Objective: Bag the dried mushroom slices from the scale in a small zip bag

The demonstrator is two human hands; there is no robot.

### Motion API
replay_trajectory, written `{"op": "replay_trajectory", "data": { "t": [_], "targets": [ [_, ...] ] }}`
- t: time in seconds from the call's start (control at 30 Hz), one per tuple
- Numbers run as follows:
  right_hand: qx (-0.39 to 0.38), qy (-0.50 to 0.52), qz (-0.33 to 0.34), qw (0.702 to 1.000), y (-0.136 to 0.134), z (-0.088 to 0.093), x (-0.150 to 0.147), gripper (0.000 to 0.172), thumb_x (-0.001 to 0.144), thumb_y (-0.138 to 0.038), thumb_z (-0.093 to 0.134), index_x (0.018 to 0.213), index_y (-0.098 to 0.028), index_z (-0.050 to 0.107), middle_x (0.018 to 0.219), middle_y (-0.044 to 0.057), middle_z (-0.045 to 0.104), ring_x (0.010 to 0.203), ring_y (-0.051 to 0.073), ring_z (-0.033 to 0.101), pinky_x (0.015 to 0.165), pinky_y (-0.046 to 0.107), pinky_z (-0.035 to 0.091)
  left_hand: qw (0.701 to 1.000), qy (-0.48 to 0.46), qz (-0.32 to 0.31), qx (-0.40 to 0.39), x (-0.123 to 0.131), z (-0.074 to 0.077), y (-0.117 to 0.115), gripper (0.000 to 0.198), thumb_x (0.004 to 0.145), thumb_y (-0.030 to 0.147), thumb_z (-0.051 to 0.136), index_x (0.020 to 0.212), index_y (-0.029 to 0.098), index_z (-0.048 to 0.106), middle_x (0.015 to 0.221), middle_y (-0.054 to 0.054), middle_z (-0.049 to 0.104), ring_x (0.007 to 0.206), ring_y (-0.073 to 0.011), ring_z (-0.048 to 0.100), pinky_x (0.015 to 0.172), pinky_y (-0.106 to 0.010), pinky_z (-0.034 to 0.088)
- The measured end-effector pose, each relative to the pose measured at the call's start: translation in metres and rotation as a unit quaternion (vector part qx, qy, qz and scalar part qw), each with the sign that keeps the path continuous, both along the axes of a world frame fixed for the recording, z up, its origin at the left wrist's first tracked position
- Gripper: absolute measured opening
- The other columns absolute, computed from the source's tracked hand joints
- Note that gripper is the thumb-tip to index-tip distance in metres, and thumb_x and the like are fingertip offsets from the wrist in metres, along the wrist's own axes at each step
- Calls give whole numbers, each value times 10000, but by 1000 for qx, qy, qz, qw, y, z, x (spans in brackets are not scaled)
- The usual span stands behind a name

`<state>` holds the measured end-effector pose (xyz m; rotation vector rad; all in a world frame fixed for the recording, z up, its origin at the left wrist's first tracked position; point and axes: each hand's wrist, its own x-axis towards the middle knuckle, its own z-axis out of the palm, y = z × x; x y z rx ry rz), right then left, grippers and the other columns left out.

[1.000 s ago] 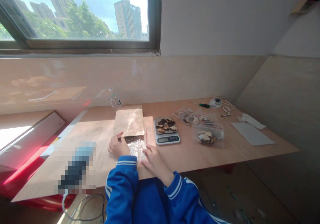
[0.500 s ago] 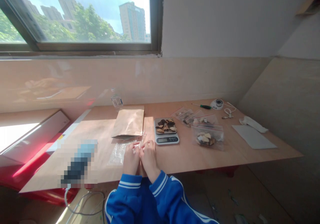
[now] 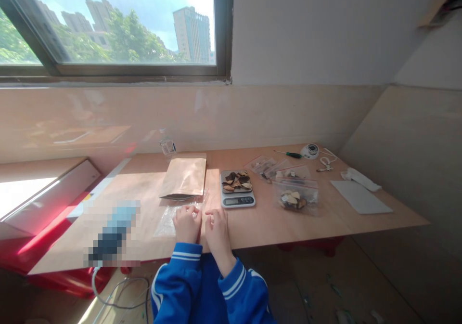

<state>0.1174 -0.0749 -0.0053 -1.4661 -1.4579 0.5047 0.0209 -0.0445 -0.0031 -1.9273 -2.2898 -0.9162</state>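
An empty clear zip bag (image 3: 168,220) lies flat near the front edge of the wooden table (image 3: 274,223). My left hand (image 3: 187,224) rests on the bag's right end with its fingers curled. Right beside it, my right hand (image 3: 217,227) lies on the table with fingers bent and fingertips near the bag's edge; I cannot make out anything in it. Just behind the bag lies a brown paper pouch (image 3: 184,177). To its right stands a small digital scale (image 3: 237,188) loaded with dark and pale dried slices.
Several clear zip bags (image 3: 296,195) holding dried pieces lie right of the scale. At the back right are a green-handled screwdriver (image 3: 288,154), a round white device (image 3: 311,150) with a cord, and a white sheet (image 3: 360,196). A small bottle (image 3: 167,144) stands by the wall.
My left hand came off the paper pouch's mouth and joined the right at the clear bag's right end. Both hands then lowered onto the bag and table. The bag shifted left.
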Motion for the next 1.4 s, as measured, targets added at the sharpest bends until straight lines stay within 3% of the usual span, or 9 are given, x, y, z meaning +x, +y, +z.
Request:
{"op": "replay_trajectory", "data": {
  "t": [0.2,0.33,0.47,0.73,1.03,1.17,1.23,1.33,1.4],
  "targets": [
    [-33,141,25,989,-1,14,13,148,868,-292,443,917,-201,547,871,71,631,684,179,599,620,304,509,968,-221,-118,32,16,31,-17,264,800,421,517,702,194,608,678,-12,608,587,-148,530,598,-290,443],
    [-43,241,44,969,0,26,25,253,893,-422,419,902,-201,541,808,58,666,679,174,635,616,281,521,923,-344,-169,28,39,52,-34,273,818,439,524,757,191,621,730,-11,652,668,-143,604,650,-265,487],
    [-47,273,61,959,-2,41,47,282,849,-466,488,846,-191,550,768,47,669,688,176,648,587,260,521,888,-402,-225,18,56,54,-39,269,821,441,529,804,190,623,781,-23,669,735,-153,626,685,-263,505],
    [-57,163,4,985,-6,57,80,216,803,-391,528,736,-186,535,631,19,630,529,156,594,493,242,458,877,-443,-172,68,86,22,-35,280,867,452,434,721,217,393,474,74,453,401,-100,467,406,-202,372],
    [-55,173,42,983,-2,52,77,237,824,-420,504,764,-193,533,686,21,638,610,156,612,557,240,471,915,-283,-141,251,91,14,-29,175,894,262,394,781,182,503,846,-47,587,824,-159,568,750,-302,459],
    [-86,175,-25,981,9,26,88,207,825,-377,463,712,-205,478,583,-6,576,532,150,562,521,252,446,881,-324,-32,343,89,19,-23,158,902,209,328,824,183,463,970,-71,602,952,-167,568,850,-346,440],
    [-125,150,11,981,9,17,96,229,838,-378,448,702,-200,495,598,6,585,548,156,568,546,270,461,865,-336,7,374,86,25,-19,143,890,207,341,776,190,426,987,-71,595,969,-168,566,874,-359,433],
    [-115,78,118,983,6,18,106,257,867,-396,443,834,-188,591,811,52,643,718,178,615,668,307,504,874,-332,23,353,79,32,-11,154,859,225,400,707,198,397,1005,-72,588,1000,-182,553,890,-369,425],
    [-46,29,122,991,11,25,113,260,883,-370,441,1005,-205,600,1016,78,618,927,196,602,822,346,496,888,-334,20,314,74,33,-7,167,844,237,429,684,198,403,1025,-73,595,1018,-189,548,894,-369,421]
  ]
}}
